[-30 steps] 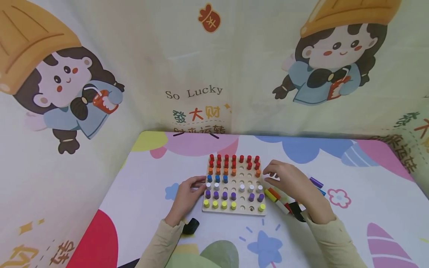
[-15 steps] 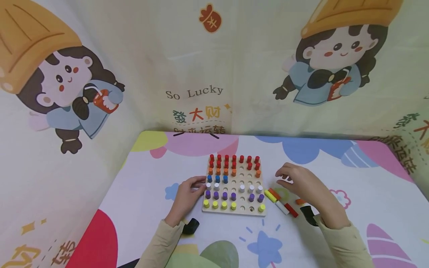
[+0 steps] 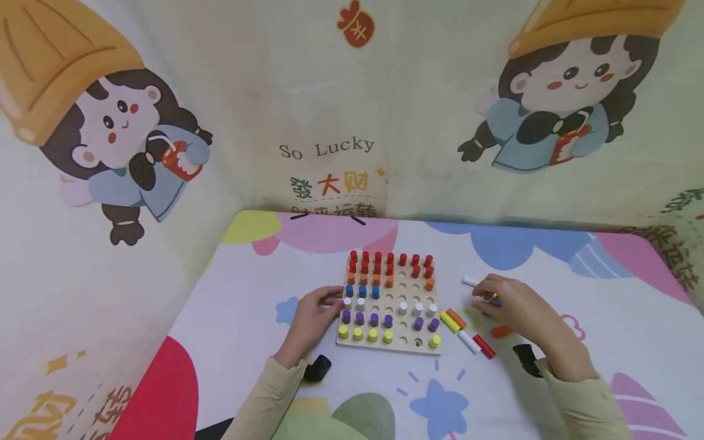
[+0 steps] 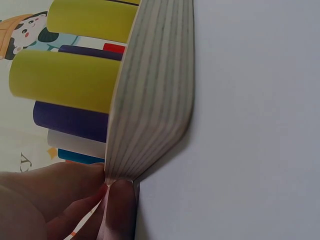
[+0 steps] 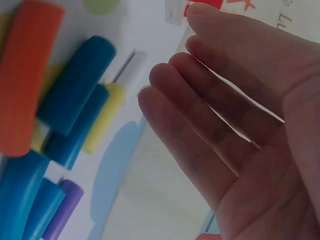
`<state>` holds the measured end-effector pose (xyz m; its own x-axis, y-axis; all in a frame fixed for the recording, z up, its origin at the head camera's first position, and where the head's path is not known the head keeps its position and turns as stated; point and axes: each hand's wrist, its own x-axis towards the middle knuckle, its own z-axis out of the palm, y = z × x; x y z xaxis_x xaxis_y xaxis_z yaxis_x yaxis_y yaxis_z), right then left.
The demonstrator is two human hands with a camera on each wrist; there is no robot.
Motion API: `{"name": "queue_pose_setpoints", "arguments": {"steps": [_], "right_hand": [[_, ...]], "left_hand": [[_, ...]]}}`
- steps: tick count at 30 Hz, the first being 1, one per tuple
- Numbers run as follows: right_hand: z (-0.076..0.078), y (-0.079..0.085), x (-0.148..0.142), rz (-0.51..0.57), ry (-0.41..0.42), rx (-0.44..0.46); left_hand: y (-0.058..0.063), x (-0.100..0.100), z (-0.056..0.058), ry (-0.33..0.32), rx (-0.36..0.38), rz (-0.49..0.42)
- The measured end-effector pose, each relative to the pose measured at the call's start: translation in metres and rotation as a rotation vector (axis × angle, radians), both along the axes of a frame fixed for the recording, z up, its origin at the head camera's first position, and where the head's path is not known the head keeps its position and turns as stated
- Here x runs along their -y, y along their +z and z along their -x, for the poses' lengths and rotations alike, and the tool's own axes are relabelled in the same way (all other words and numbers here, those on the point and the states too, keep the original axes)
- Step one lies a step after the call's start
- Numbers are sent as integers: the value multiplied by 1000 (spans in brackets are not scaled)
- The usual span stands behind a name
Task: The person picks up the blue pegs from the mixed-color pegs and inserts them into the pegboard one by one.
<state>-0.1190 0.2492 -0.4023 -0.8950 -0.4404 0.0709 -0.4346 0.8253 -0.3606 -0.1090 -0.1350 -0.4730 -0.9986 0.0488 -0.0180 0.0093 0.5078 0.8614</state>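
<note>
A wooden pegboard (image 3: 379, 349) with rows of red, orange, blue, white, purple and yellow pegs lies on the table. Several of its holes hold no peg. My left hand (image 3: 312, 319) grips the left edge of the board, thumb and finger meeting at its side in the left wrist view. To the right of the board, my right hand (image 3: 514, 302) hovers over loose pegs with fingers apart and nothing between them. Near its fingertips lies a white peg (image 3: 469, 281). Beside it in the right wrist view are an orange peg (image 5: 30, 75) and a blue peg (image 5: 77, 85).
Between the board and my right hand lie a loose yellow peg (image 3: 450, 322), an orange peg (image 3: 456, 317), a white peg (image 3: 469, 342) and a red peg (image 3: 484, 346). A printed curtain (image 3: 418, 153) stands behind the table's far edge.
My right hand has moved right, away from the board and over the loose pegs. A white peg now shows by its fingertips. My left hand stays at the board; the head view has shifted slightly.
</note>
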Motion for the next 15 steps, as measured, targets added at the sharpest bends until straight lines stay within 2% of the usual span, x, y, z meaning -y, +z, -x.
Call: {"name": "queue_pose_setpoints", "arguments": {"steps": [15], "right_hand": [[-5,-9,-11,-3,-24,14]], "left_hand": [[3,-1,-2,4,11,9]]}}
